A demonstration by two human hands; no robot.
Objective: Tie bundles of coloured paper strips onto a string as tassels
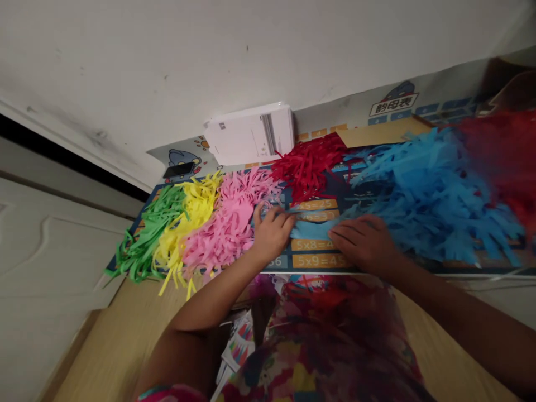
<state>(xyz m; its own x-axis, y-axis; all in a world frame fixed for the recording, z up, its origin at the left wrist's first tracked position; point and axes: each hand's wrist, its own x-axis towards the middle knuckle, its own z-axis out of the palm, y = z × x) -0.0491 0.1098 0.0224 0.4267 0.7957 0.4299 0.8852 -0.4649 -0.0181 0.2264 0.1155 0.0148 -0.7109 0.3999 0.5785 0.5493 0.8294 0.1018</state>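
A flat piece of blue tissue paper stretches between my two hands over the printed table mat. Its left end is under the curled fingers of my left hand, beside the pink shredded strips. At the other end, my right hand has its fingers bent together on the paper, thumb side hidden. To the right of that hand spreads a large pile of blue shredded strips. Red strips lie just beyond the paper.
Yellow strips and green strips lie at the table's left end. A white box stands against the wall, with a dark phone-like object left of it. Another red pile is blurred at the far right.
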